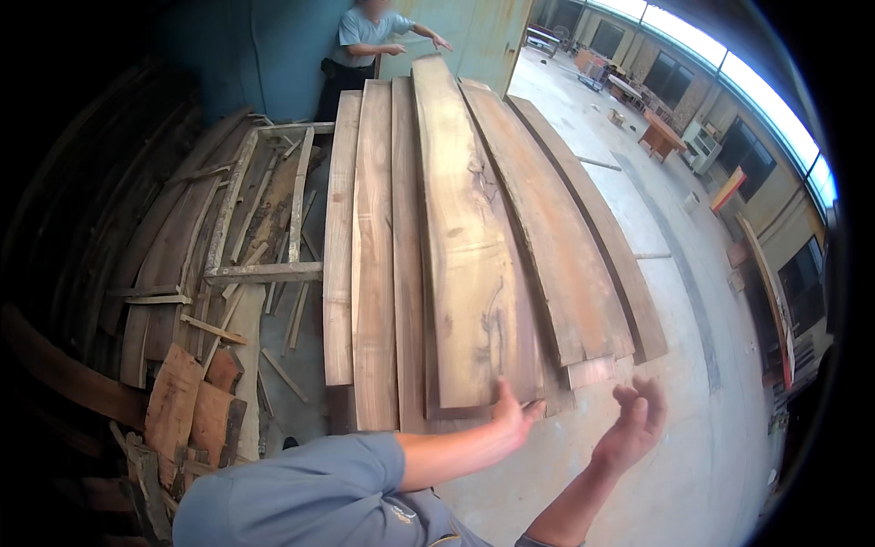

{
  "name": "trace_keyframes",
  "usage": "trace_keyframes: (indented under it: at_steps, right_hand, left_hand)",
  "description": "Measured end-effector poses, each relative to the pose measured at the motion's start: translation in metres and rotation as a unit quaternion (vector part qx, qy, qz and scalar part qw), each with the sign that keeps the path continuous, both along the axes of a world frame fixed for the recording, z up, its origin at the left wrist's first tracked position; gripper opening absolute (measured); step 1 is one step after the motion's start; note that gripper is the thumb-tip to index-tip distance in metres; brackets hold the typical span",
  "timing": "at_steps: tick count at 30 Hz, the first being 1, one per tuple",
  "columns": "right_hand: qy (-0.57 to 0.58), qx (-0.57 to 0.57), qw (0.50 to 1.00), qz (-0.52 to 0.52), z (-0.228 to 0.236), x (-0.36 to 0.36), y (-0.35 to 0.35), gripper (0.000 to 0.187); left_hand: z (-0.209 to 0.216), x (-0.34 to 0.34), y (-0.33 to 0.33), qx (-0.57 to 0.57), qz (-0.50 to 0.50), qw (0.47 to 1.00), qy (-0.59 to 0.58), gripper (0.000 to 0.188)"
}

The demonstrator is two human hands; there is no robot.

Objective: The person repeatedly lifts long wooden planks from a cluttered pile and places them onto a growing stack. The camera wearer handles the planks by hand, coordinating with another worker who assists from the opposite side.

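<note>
A long pale wooden plank (478, 273) with dark knots and cracks lies lengthwise on top of a stack of boards. At its near right corner, my left hand (518, 421) grips the end, thumb over the upper face and the other fingers partly hidden at the edge. My right hand (635, 427) is raised off to the right of the stack, apart from the wood. Its fingers are loosely bent and spread, with nothing in them. Browner boards lie on both sides: a striped board (374, 255) to the left and a reddish-brown board (556, 237) to the right.
Beyond the stack's far end stands a co-worker (363, 36), arms held out near the pale plank. To the left are a wooden frame (264, 272), loose sticks and a pile of offcuts (173, 401). Concrete floor (679, 401) runs along the right, with a wooden desk (663, 134) farther off.
</note>
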State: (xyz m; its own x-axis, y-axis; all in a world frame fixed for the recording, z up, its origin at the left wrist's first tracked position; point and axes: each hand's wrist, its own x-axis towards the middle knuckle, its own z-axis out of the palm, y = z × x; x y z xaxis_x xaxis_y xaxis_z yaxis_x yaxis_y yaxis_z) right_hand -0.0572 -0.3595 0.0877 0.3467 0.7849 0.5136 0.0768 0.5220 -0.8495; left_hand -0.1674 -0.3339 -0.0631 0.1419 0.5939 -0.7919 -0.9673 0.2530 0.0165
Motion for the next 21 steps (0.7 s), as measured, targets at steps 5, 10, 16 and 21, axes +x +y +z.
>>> trace_keyframes:
  at_steps: [5,10,16,21]
  right_hand:
    - [0.002,0.006,0.993,-0.119,0.012,0.025,-0.028,0.035]
    - [0.091,-0.011,0.981,-0.172,0.006,0.04,-0.043,0.034]
    - [0.127,-0.157,0.974,-0.105,-0.05,-0.041,-0.016,0.032]
    - [0.051,-0.236,0.967,0.079,-0.106,-0.183,0.008,0.039]
  left_hand:
    - [0.02,0.01,-0.038,0.218,-0.335,0.917,0.018,0.06]
    - [0.095,-0.092,-0.057,0.325,-0.459,0.823,0.08,0.056]
    - [0.043,-0.323,-0.063,0.283,-0.334,0.857,0.273,0.054]
    - [-0.028,-0.58,-0.139,0.144,-0.015,0.914,0.378,0.035]
